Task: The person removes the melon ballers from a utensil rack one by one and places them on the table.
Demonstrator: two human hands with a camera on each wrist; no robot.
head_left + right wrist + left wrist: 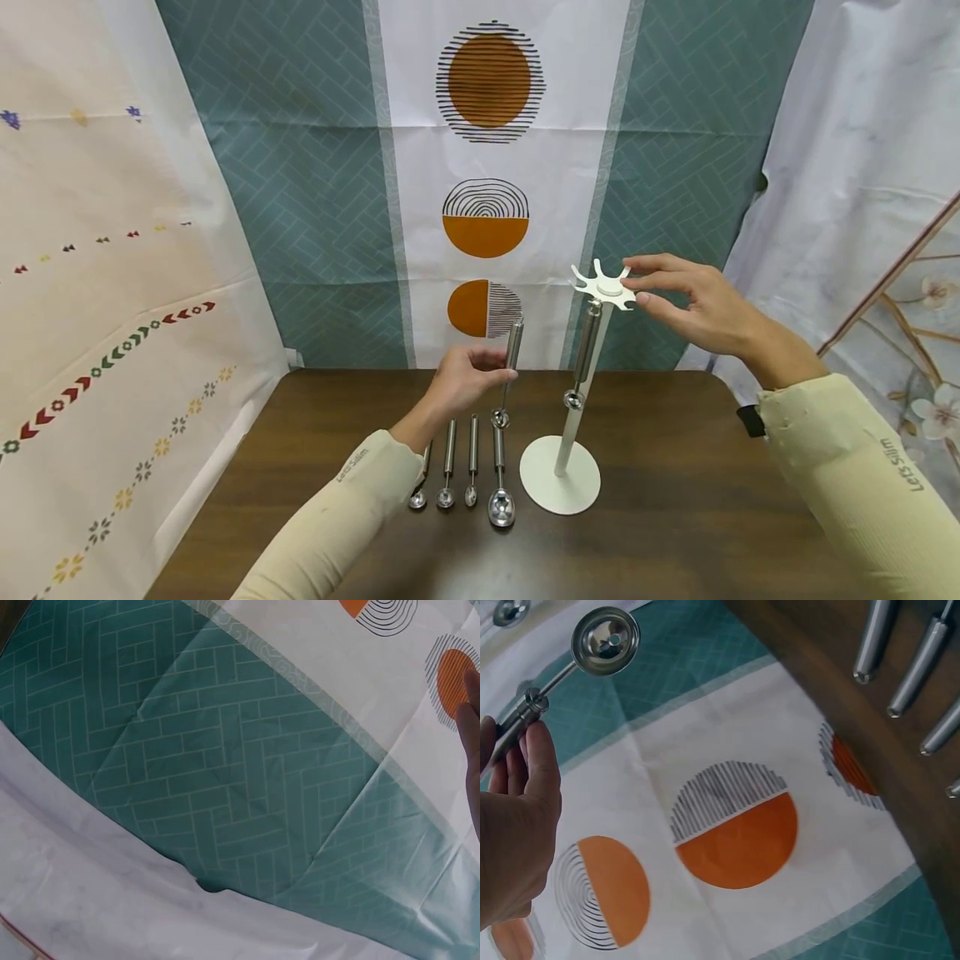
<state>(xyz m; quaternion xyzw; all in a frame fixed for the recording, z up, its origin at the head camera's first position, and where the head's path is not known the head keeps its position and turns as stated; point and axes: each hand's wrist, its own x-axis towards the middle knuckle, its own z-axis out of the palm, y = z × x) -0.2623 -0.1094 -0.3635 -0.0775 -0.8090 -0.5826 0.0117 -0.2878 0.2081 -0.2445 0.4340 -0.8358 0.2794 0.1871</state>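
Observation:
My left hand [463, 382] pinches the steel handle of a melon baller [513, 346], which hangs bowl-down left of the white utensil stand [567, 433]. In the left wrist view the round bowl of this melon baller [606, 641] shows a small hole in its middle. At the stand's top, the fingers and thumb of my right hand [697, 304] pinch the right side of the white hook ring [604, 287]. Another steel scoop [587, 346] hangs from a front hook. In the right wrist view only the edge of my right hand [471, 742] shows.
Several steel scoops lie in a row on the brown table [660, 483], left of the stand's round base. Nearest the base is a larger oval scoop [502, 507]; a small scoop [471, 496] lies beside it. A patterned cloth [315, 208] hangs behind the table.

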